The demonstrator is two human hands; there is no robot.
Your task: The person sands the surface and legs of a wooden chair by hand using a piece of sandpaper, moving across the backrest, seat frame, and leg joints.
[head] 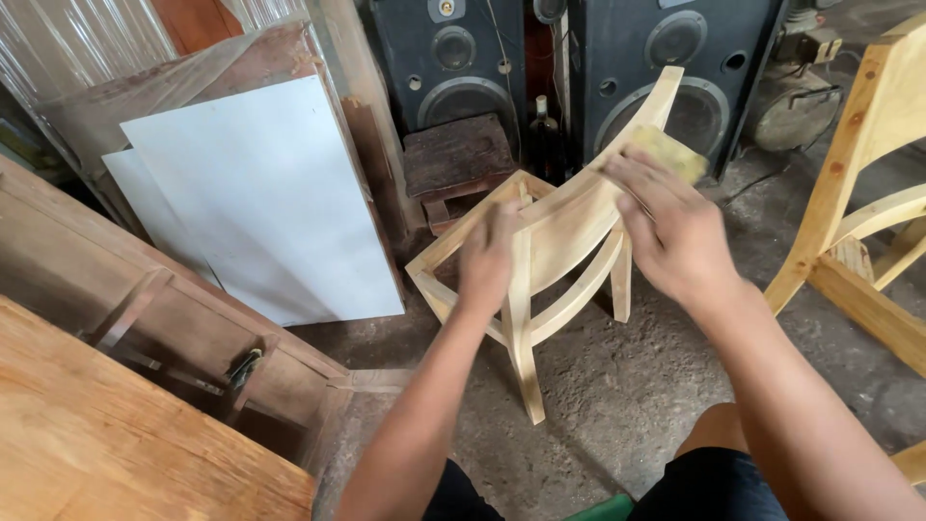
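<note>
Head view, read left to right.

Far left, low: a brown wooden worktop (106,434), only its near corner in frame. Behind it, a dark wooden frame (183,318) lies on the floor, and two white panels (260,203) lean against a rough board.

Centre back: two black loudspeaker cabinets (453,58) stand against the wall, with a dark glass bottle (543,125) between them and a dark wooden block (458,154) in front of the left cabinet.

Centre: an unfinished pale wooden chair (526,318) stands tipped on the concrete floor (627,386), its curved back rails toward the camera.

Left hand (487,260): grip closed around the chair frame where the upright meets the seat rail, fingers wrapped over the wood.

Right hand (675,227): palm down, fingers flat, pressing a yellowish piece of sandpaper (670,152) against the top of the chair's curved back rail. The hand is motion-blurred. Grip not a full fist; the sheet is pinned under the fingers against the wood.

Far right: part of a second pale wooden chair frame (849,174), well apart from the first.

Bottom edge: the person's knees in dark shorts.
</note>
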